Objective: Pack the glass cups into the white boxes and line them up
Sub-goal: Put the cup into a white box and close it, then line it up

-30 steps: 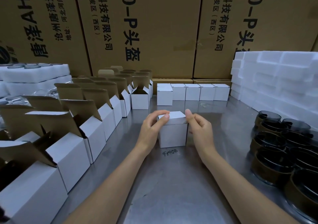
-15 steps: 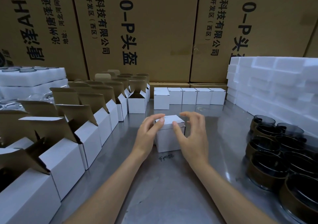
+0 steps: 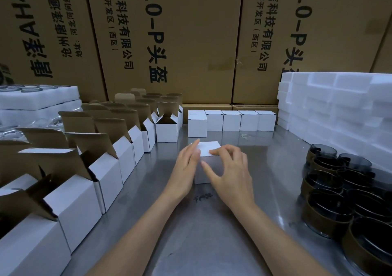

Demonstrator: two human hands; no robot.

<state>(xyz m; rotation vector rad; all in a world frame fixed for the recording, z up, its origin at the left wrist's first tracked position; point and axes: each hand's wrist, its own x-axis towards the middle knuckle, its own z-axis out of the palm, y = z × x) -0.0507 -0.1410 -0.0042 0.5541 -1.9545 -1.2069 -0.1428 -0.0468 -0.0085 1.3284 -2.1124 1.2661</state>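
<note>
A closed white box (image 3: 209, 148) stands on the steel table (image 3: 212, 237) in the middle. My left hand (image 3: 186, 169) lies flat against the box's left side with straight fingers. My right hand (image 3: 231, 169) arches over the box, fingertips on the lid and thumb on the front face. Several closed white boxes (image 3: 231, 120) form a row at the back. Dark glass cups with brown bands (image 3: 331, 190) cluster at the right edge.
Several open white boxes with raised brown flaps (image 3: 106, 169) run in rows along the left. White foam blocks (image 3: 339, 110) are stacked at the back right, foam trays (image 3: 38, 97) at the far left. Large brown cartons (image 3: 180, 42) wall off the back.
The right hand has moved from the box's right side over its top and front. The left hand's fingers have straightened along the left side. The camera has tilted slightly.
</note>
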